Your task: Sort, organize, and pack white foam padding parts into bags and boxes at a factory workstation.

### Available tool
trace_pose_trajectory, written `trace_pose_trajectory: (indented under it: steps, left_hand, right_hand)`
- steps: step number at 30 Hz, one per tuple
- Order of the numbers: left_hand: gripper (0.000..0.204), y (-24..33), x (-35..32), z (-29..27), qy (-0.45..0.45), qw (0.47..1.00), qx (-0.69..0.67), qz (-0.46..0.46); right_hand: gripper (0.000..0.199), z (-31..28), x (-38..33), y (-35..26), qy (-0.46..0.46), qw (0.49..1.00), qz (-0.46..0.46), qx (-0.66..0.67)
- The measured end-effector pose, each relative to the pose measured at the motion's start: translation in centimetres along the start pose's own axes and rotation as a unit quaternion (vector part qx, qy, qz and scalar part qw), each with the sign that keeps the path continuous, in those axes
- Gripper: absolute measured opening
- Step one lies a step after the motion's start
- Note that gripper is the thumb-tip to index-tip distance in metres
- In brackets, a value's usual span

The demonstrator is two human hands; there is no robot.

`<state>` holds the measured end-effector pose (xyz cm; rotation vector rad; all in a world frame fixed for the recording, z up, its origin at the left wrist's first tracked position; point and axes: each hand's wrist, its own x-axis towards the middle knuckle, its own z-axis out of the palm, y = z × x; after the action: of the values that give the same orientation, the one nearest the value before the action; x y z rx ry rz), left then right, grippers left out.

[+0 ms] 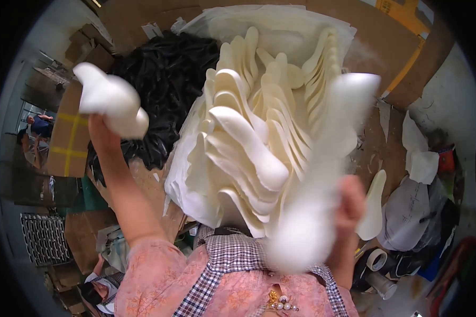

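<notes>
My left hand [101,133] is raised at the left and holds a white foam shoe sole [110,99] by one end. My right hand [350,202] at the lower right grips another white foam sole [322,174], which is blurred by motion and stretches from near my chest up toward the upper right. Between my arms, a large heap of cream foam soles [254,137] lies on a white sheet. A pile of black soles [166,84] lies behind and to the left of it.
Brown cardboard [381,42] covers the surface under the piles. A single white sole [374,203], tape rolls [376,260] and stuffed bags [410,211] sit at the right. Cardboard boxes [69,137] stand at the left, with a person [39,126] further off.
</notes>
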<state>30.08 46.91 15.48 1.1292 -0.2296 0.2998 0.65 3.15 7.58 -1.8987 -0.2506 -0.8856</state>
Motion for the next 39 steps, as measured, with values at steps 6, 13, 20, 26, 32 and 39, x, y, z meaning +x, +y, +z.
trace_pose_trajectory:
  steps: [6, 13, 20, 26, 32, 39]
  left_hand:
    - [0.045, 0.9, -21.2, 0.9, -0.074, 0.95, -0.25, -0.172]
    - [0.043, -10.8, -25.9, 0.5, -0.166, 0.908, -0.044, -0.382]
    - [0.038, -10.1, -24.8, -1.7, -0.072, 0.935, -0.028, -0.345]
    - [0.035, -8.8, -20.7, -5.0, 0.017, 0.978, -0.006, -0.207]
    - [0.033, -7.8, -22.4, -8.1, 0.069, 0.977, 0.135, -0.152]
    - [0.038, -5.7, -23.6, -7.7, 0.191, 0.967, -0.011, -0.167]
  right_hand:
    - [0.025, 11.8, 1.1, 4.1, -0.025, 0.976, -0.026, -0.216]
    - [0.022, 5.5, 7.1, 8.3, 0.118, 0.954, 0.0, -0.277]
    - [0.034, 4.3, -0.9, -5.1, 0.049, 0.976, -0.022, -0.213]
    - [0.03, 11.0, -12.1, -5.8, -0.133, 0.96, -0.038, -0.245]
    - [0.023, 7.7, -13.4, -0.9, -0.059, 0.978, 0.196, 0.033]
    - [0.055, 0.6, -16.4, 15.1, -0.025, 0.899, 0.164, -0.405]
